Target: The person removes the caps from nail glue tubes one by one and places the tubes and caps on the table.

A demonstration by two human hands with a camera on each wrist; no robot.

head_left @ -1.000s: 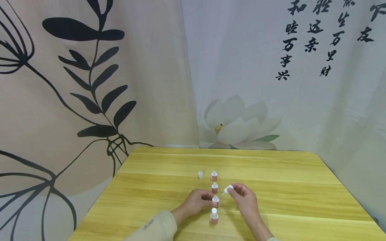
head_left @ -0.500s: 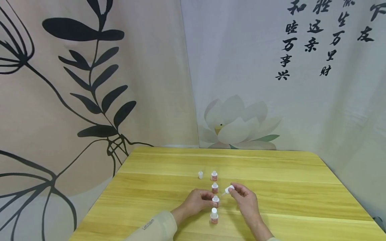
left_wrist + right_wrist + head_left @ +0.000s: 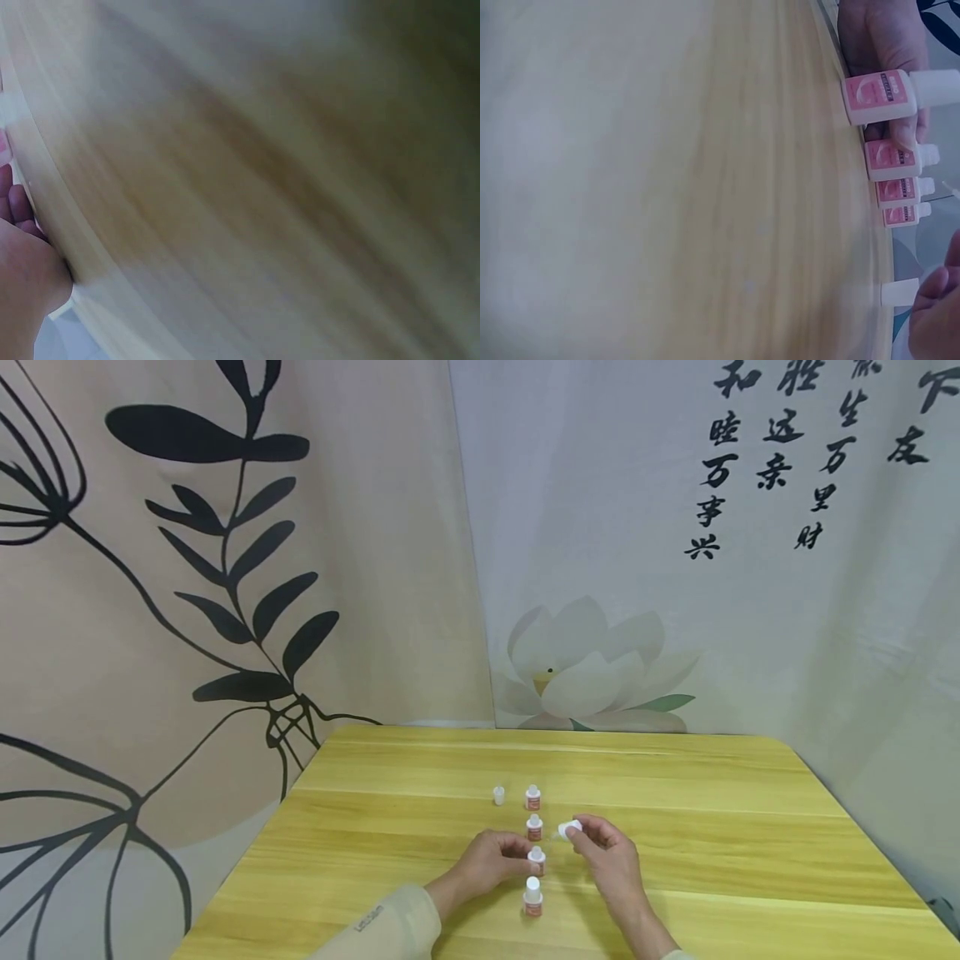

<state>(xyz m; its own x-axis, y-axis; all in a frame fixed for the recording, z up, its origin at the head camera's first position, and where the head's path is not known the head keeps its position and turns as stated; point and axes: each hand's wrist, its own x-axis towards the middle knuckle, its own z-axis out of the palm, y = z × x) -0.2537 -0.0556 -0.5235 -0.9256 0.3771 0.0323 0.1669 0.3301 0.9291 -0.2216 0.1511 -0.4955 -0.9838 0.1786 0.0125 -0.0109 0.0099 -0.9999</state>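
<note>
Several small white bottles with pink labels stand in a row. My left hand point(image 3: 491, 862) grips one bottle point(image 3: 536, 861), its narrow nozzle uncovered, between thumb and fingers. To its right, my right hand point(image 3: 609, 853) pinches a white cap point(image 3: 570, 830) with a thin stem pointing left, raised above the table and apart from the bottle. In the right wrist view the stem tip point(image 3: 950, 189) shows near the right edge, with the gripped bottle point(image 3: 891, 160) behind the closest one. The left wrist view catches only part of a hand point(image 3: 26, 262) at its left edge.
A capped bottle point(image 3: 532, 897) stands nearest me; two uncapped bottles, a middle one point(image 3: 534, 827) and a far one point(image 3: 532, 797), stand beyond my left hand. A loose whitish cap point(image 3: 498, 796) sits left of the far one. The wooden table point(image 3: 375, 835) meets a printed curtain.
My right hand has tipped the cap closer to level, and its stem has drawn slightly up and away from the gripped bottle. My left hand and the bottles stay in place.
</note>
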